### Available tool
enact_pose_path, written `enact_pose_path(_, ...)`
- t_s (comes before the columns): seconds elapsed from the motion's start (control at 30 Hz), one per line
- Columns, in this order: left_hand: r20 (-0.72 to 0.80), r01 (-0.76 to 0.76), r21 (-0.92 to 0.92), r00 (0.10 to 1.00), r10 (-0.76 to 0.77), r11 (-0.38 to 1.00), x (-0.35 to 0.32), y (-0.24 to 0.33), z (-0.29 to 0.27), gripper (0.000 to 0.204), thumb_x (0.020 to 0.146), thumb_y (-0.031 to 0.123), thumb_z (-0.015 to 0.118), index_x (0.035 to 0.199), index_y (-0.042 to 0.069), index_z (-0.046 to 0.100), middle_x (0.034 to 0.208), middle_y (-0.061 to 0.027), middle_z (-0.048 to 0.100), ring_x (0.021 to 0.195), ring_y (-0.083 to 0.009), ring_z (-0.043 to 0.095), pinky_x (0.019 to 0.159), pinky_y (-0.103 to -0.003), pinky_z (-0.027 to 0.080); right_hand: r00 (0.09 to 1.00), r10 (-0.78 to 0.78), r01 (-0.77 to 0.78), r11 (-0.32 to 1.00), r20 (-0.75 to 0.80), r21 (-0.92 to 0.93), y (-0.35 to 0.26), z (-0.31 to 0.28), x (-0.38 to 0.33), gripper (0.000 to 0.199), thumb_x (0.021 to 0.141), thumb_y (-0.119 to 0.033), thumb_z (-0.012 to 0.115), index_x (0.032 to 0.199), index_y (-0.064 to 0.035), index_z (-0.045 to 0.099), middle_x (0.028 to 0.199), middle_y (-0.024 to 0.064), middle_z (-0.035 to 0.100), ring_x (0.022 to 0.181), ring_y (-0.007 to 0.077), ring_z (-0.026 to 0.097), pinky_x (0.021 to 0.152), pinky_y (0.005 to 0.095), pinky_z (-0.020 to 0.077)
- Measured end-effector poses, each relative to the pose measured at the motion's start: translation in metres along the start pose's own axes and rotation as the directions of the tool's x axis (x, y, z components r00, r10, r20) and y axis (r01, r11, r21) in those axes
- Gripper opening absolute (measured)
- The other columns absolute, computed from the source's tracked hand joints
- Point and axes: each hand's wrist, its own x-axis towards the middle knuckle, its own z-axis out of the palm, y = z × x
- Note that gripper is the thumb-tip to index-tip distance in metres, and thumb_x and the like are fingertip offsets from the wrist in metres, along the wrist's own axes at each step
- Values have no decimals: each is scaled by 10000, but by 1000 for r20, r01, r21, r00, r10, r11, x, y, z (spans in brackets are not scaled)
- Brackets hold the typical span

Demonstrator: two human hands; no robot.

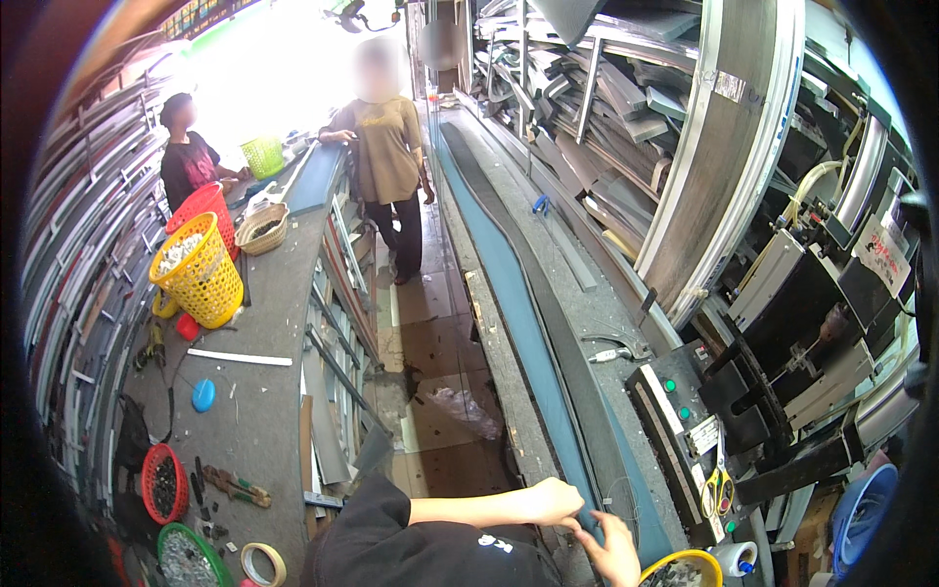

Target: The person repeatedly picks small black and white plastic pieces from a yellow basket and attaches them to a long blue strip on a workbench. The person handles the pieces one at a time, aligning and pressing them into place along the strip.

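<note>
My left hand (pixel 550 503) is closed in a fist over the near end of a long workbench, its fingertips turned down out of sight. Close beside it, my right hand (pixel 614 552) has thumb and fingers around a narrow dark bluish fold, apparently the edge of a long mesh strip (pixel 525 256). This dark grey strip runs in a wavy band down the bench. Under it lies a blue strip (pixel 499 264) of bench covering. A yellow basket (pixel 719 567) stands just right of my right hand.
A control box (pixel 675 430) with green buttons, yellow-handled scissors (pixel 719 489) and a machine (pixel 812 323) stand right. Left, a bench (pixel 259 391) carries pliers (pixel 235 486), a yellow basket (pixel 201 284) and tape (pixel 259 564). One person (pixel 391 157) stands in the aisle; another (pixel 186 161) is far left.
</note>
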Motion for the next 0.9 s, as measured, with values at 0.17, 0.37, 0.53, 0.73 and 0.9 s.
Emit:
enact_pose_path(0.17, -478, -254, -305, 874, 83, 918, -20, 18, -56, 314, 894, 383, 665, 822, 80, 625, 720, -99, 617, 655, -271, 622, 571, -364, 467, 1000, 5, 0, 965, -20, 263, 1, 0, -1, 374, 873, -191, 701, 1172, 16, 615, 1057, 222, 665, 992, 369, 641, 869, 388, 494)
enact_pose_path(0.37, -891, -437, -149, 448, 71, 887, -53, 41, -106, 218, 822, 208, 775, 712, 55, 666, 608, -45, 582, 472, -169, 523, 448, -290, 395, 990, 142, -142, 990, -15, 16, 20, 4, -2, 192, 815, -156, 732, 955, -26, 715, 910, 154, 666, 845, 306, 648, 764, 388, 511)
enact_pose_path(0.53, -953, -461, -16, 275, 126, 887, -79, 55, -108, 204, 796, 165, 794, 677, 72, 656, 528, -22, 512, 427, -148, 481, 407, -289, 348, 994, -66, 68, 997, -91, 22, 5, 6, -5, 271, 784, -100, 740, 1044, -46, 690, 1060, 165, 639, 991, 309, 630, 869, 364, 493)
enact_pose_path(0.73, -971, -404, 124, 138, 195, 906, -100, 83, -95, 148, 767, 111, 790, 686, 74, 672, 544, -16, 564, 412, -157, 486, 397, -281, 362, 926, -357, 377, 846, -124, 376, -56, 6, -8, 316, 805, -66, 721, 1106, -17, 636, 1116, 165, 628, 1041, 309, 604, 947, 354, 445)
enact_pose_path(0.9, -979, -347, 203, -99, 179, 916, -121, 88, -92, 182, 780, 142, 771, 651, 77, 659, 502, -14, 512, 406, -143, 463, 404, -268, 352, 893, -439, 450, 859, -104, 243, -57, 27, -10, 91, 870, -41, 633, 933, -74, 689, 860, 52, 696, 880, 252, 638, 874, 362, 430)
